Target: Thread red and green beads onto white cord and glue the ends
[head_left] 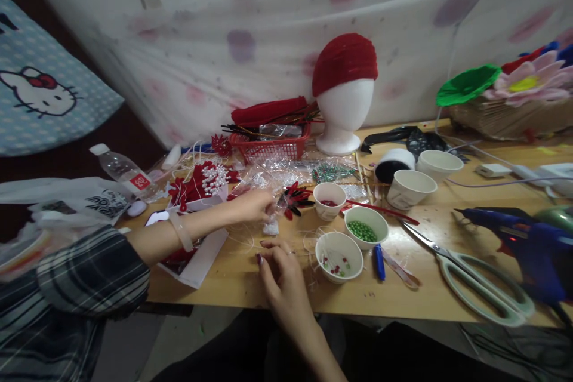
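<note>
My left hand (258, 205) reaches across the table, its fingers drawn together and pointing down. Whatever is between them is hidden. Just below its fingertips is a small clear packet (271, 228), and red and black feather-like pieces (295, 200) lie to its right. Closer to the table's front edge, my right hand (284, 277) is curled, thumb tip near the forefinger. Fine clear thread (244, 242) loops near these fingers, but I cannot make out what they hold. Right of this hand stands a white cup (321, 250) with a few red and green beads.
Another cup holds green beads (362, 230), and a third red pieces (330, 202). Scissors (447, 256) and a blue glue gun (505, 230) lie on the right. Behind are a red basket (273, 149) and a white foam head (344, 113). A bottle (120, 170) leans at left.
</note>
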The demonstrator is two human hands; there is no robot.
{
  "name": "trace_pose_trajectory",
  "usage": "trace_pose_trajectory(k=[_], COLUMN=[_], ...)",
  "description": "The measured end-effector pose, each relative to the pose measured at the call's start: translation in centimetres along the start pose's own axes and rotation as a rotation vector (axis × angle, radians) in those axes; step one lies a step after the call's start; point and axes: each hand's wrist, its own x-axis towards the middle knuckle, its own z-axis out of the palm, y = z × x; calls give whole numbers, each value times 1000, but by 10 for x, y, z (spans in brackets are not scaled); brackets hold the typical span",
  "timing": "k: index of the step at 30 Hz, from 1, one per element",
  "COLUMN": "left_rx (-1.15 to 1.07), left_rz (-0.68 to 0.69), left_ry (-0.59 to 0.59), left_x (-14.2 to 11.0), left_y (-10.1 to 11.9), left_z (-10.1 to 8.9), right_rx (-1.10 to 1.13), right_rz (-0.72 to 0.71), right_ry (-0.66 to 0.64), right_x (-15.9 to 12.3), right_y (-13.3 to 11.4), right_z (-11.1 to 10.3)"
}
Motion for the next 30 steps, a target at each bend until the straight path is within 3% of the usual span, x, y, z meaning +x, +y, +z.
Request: trace_pose_trajectory(k=[6,11,15,22,30], left_rx=[-18,-16,-31,-64,-147], left_rz=[5,32,49,16,27], left_ry=[54,26,27,166,187], left_x=[2,12,18,22,17], left_y=[8,15,18,17,20], left_z=[3,7,-4,-32,-30], right_rx=[3,6,9,24,41], right_rz=[-6,1,5,14,0], right_ry=[14,24,19,11,20], right_x=[0,0,-1,0,1], right_y=[-1,0,0,0,-2], right_z=[0,1,0,0,-1])
